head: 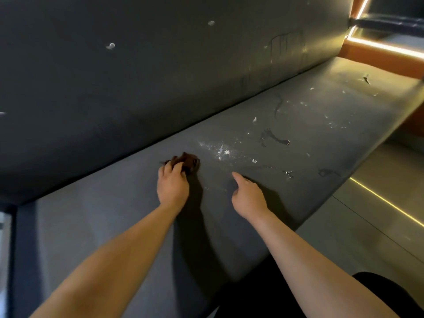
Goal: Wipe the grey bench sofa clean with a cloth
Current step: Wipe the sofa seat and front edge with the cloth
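One brown cloth [189, 160] clamped in left fingers [177, 168] on grey sofa [114, 226]; right forefinger [237, 177] out, other fingers hidden.

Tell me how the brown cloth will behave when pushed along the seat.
Probably floppy: the cloth sits bunched in folds, gripped by the left hand. Likely light, since one hand gathers it. It may drag rather than slide on the matte seat.

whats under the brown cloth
The cloth bunched in the left hand lies on the grey sofa seat; any dirt beneath it is covered. White specks show beside it.
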`<move>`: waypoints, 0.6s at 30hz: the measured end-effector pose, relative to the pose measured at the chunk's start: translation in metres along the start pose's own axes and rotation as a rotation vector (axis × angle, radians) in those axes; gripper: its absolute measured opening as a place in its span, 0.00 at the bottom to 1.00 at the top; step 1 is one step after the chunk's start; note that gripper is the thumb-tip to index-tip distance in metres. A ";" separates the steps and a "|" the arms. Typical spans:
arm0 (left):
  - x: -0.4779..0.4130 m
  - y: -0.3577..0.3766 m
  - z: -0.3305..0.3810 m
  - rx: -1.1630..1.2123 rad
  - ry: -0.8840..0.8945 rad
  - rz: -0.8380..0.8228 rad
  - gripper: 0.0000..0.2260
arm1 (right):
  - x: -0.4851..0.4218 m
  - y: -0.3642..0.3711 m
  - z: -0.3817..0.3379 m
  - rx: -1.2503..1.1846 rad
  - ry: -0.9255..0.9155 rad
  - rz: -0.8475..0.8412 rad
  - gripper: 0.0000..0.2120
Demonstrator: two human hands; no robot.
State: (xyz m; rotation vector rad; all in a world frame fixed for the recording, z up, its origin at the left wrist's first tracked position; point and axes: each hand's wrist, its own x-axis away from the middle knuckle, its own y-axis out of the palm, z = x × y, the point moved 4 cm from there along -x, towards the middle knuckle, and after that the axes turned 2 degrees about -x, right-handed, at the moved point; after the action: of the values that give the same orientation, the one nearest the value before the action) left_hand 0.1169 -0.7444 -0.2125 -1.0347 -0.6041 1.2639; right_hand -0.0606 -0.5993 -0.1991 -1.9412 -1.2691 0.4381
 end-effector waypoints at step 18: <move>0.027 0.000 0.013 0.037 0.035 -0.038 0.17 | 0.004 0.001 0.012 0.025 -0.029 -0.017 0.30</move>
State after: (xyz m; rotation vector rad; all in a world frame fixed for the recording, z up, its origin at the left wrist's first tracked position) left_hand 0.1127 -0.7151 -0.2113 -1.0083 -0.5686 1.2172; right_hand -0.0658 -0.5914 -0.2070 -1.9084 -1.2919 0.4723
